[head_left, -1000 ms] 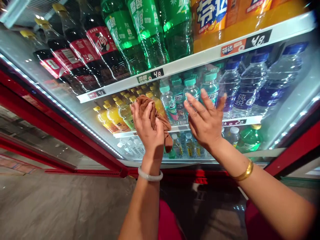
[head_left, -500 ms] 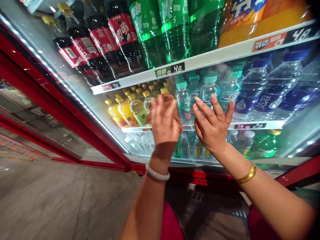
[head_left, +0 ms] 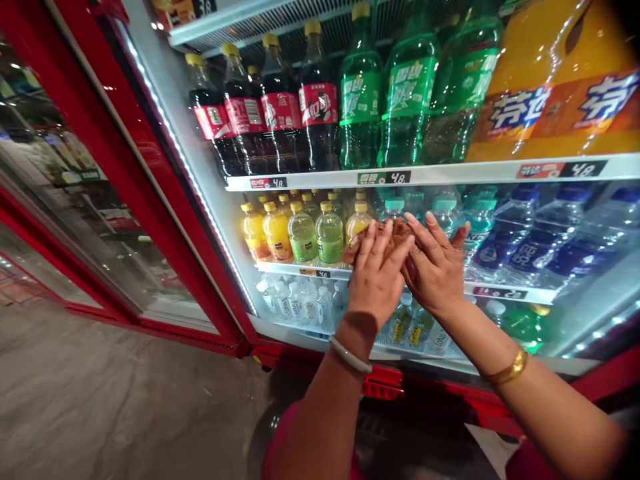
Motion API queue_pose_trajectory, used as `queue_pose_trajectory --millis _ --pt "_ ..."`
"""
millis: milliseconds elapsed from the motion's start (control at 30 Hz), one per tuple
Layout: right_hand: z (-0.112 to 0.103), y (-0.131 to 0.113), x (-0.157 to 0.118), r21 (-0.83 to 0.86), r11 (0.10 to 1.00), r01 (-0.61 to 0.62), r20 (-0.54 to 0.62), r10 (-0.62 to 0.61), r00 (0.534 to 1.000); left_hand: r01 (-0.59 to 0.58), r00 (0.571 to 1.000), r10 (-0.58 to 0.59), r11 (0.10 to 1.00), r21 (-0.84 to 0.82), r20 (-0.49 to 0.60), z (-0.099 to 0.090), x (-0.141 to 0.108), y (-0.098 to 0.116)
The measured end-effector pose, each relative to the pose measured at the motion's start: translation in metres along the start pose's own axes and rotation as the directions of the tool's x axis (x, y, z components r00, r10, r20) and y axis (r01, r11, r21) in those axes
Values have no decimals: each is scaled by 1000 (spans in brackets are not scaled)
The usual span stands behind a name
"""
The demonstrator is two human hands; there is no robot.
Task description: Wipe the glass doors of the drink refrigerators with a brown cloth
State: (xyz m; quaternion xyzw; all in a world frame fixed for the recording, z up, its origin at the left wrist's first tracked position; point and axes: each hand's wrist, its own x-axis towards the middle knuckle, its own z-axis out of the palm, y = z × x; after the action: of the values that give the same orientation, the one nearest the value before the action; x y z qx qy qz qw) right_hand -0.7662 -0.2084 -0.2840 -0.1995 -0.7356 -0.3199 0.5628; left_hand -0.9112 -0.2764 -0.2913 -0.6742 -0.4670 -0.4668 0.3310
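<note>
Left fingers (head_left: 381, 247) on cloth (head_left: 397, 232), above shelf edge (head_left: 340, 273).

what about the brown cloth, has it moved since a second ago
Yes, rightward: the brown cloth now overlaps the leftmost front teal-capped bottle, which earlier showed mostly clear of it.

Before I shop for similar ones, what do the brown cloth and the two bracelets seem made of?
Brown cloth: soft, matte fabric, judging by its bunched look; fibre unclear. Pale bracelet: smooth, faintly glossy, perhaps stone, glass or plastic, from its even surface. Gold-coloured bracelet: shiny, likely metal, from its bright highlights; solid or plated unclear.
</note>
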Motion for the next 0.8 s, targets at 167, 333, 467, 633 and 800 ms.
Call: queue_pose_trajectory --millis 167,333,467,633,800 --pt "6 -4 14 0 1000 -7 28 7 1000 79 995 -78 997 14 -66 -9 12 -16" --pt "1 -3 20 51 998 24 28 -25 999 214 962 -207 977 20 -178 -15 19 -17" --pt "0 -2 29 95 995 31 20 -33 999 100 995 -101 994 45 21 -8 15 0" --pt "3 -1 25 131 991 24 -6 -23 1000 147 976 -171 974 170 134 -19 18 10" --pt "2 0 23 173 985 7 -18 -4 1000 210 938 -277 933 293 208 -28 27 22"
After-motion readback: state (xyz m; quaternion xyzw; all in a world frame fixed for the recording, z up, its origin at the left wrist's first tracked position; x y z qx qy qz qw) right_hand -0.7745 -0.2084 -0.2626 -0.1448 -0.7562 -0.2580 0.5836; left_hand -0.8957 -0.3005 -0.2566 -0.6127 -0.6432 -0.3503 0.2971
